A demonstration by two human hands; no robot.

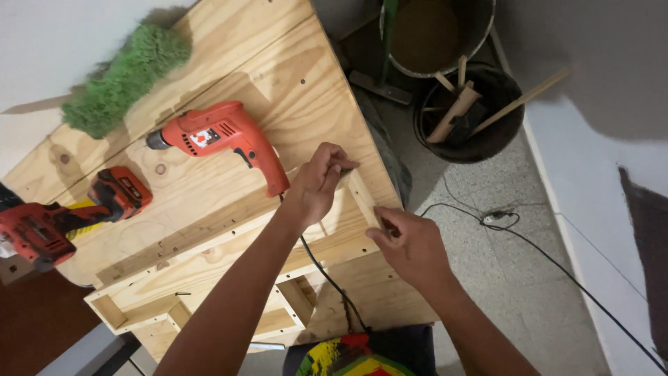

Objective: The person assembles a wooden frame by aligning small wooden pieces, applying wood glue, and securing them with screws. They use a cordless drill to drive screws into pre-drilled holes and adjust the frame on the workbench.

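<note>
Past the corded red drill (223, 139) lying on the plywood bench (278, 63), your left hand (316, 182) pinches the far end of the short wood strip (363, 198). Your right hand (410, 247) is closed on its near end, at the bench's right edge. Keep both grips firm and the strip flush along that edge.

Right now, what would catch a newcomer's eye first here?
Probably the orange corded drill lying on the plywood panel at centre. Just right of it, the left hand and right hand pinch a short wooden strip at the panel's edge. A second red power tool lies far left, a green fuzzy brush above it.
</note>
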